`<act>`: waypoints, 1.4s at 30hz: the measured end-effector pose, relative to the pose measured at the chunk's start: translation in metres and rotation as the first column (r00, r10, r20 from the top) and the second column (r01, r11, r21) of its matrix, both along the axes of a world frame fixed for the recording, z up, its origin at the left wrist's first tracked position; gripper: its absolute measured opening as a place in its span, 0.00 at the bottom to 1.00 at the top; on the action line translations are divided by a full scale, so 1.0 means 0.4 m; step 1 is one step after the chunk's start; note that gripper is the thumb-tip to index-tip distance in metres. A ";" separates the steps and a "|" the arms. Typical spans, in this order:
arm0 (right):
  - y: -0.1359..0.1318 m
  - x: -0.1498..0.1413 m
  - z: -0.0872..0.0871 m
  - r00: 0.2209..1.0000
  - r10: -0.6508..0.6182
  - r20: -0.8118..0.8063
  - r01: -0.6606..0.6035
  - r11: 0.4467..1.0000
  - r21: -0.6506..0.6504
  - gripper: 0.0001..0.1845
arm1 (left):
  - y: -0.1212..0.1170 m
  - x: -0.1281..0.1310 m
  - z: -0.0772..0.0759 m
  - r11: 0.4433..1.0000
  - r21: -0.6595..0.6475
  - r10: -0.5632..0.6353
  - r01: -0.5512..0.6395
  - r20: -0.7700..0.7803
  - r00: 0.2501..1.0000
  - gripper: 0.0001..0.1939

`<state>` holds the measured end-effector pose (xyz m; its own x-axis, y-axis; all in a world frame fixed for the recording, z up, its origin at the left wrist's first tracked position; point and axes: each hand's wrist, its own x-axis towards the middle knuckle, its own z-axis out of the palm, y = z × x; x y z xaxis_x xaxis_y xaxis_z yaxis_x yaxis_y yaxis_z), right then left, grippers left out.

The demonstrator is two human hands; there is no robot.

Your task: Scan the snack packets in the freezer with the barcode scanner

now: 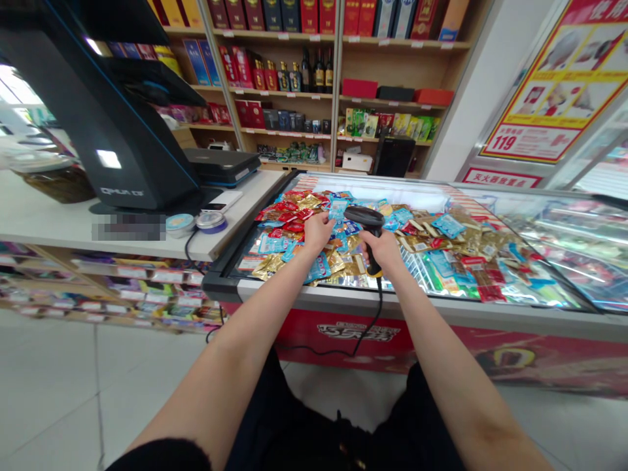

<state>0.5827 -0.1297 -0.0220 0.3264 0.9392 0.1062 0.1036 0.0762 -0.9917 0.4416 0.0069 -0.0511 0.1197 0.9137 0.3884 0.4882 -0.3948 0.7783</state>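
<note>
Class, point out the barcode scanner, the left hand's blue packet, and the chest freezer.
Barcode scanner (364, 217), head view, black top.
Blue packet (338, 209), head view, upper end.
Chest freezer (363, 333), head view, red front panel.

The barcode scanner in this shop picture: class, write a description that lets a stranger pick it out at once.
Find the glass-topped freezer heaped with snack packets. Over its near edge, a right hand grips a black handheld barcode scanner. Unlike the flat, shiny packets beneath it, the scanner is bulky and dark, with a black cord hanging down the freezer's front.
</note>
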 end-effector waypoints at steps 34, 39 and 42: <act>-0.095 0.302 0.020 0.945 -0.319 -0.079 0.322 0.946 0.038 0.12 | -0.044 0.243 0.064 0.902 -0.278 -0.245 0.331 0.301 0.922 0.16; -0.157 0.442 0.025 0.867 -0.481 -0.131 0.488 0.872 0.027 0.12 | -0.090 0.415 0.125 0.782 -0.335 -0.363 0.526 0.441 0.821 0.18; -0.185 0.504 0.023 0.839 -0.519 -0.161 0.528 0.849 0.012 0.13 | -0.104 0.525 0.147 0.712 -0.310 -0.436 0.630 0.508 0.742 0.12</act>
<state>0.7841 -0.2036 -0.0129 0.7834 0.6183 0.0635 -0.0025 0.1053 -0.9944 0.6518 -0.0347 0.0075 0.5769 0.8119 0.0897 -0.0628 -0.0654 0.9959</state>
